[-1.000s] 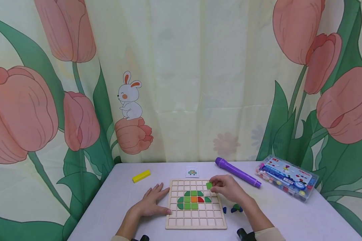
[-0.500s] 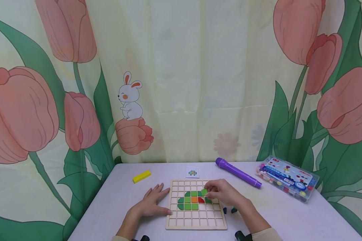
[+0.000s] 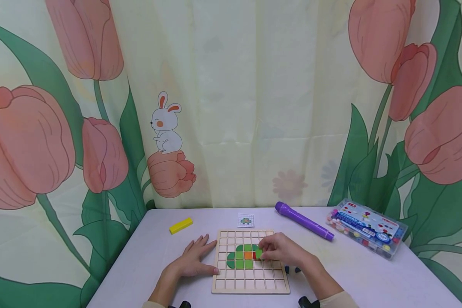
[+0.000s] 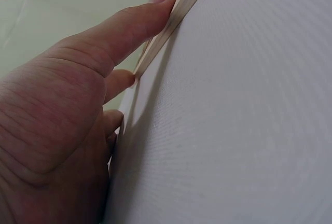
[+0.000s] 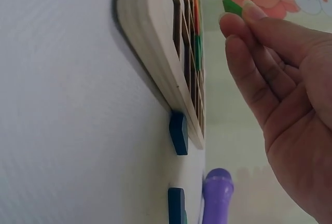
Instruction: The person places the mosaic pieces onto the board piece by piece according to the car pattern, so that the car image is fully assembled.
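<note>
My right hand pinches a small green square tile between thumb and fingertips, just over the right part of the wooden grid board. In the right wrist view the green tile stands clear of the grid. Green tiles, an orange tile and a red piece lie in the cells; the hand partly hides the red one. My left hand lies with fingers spread at the board's left side, its thumb touching the wooden edge.
Small dark blue pieces lie at the board's right side. Behind the board is a small patterned card. A yellow block is at back left; a purple rod with a rounded head and a clear plastic case are at right.
My right hand has moved left and toward me with the green tile, from the board's upper right corner to near the red piece. The left hand has stayed still.
</note>
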Available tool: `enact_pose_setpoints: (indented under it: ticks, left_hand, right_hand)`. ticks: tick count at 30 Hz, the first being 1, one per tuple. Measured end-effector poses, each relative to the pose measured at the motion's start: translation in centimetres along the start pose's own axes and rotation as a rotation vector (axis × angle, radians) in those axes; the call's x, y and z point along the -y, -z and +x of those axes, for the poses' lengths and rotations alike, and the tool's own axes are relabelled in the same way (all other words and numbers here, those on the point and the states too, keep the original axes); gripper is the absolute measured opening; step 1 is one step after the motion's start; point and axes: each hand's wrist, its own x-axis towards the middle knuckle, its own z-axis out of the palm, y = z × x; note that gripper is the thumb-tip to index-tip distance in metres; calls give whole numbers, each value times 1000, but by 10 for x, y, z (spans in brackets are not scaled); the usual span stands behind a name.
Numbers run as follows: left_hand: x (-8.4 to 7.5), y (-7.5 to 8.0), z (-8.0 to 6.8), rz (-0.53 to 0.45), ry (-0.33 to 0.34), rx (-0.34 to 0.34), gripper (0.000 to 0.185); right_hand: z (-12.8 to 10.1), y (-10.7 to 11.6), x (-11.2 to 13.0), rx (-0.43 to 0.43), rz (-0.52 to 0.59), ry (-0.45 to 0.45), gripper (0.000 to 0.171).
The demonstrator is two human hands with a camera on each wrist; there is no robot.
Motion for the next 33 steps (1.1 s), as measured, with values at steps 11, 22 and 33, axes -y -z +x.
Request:
enact_pose_setpoints:
  ticks: [11,22,33]
  left_hand:
    - [-1,1,-2,-10,-5,-1,99]
    - [-1,1,-2,-4,-3,2,99]
    - [-1,2,1,-19,17,12,99]
  right_hand:
    - [0,-9,1,85,6,-64,12]
    - [1,-13,0,88,-2,-64,12]
    - [1,-16,2,72,-8,-105,12]
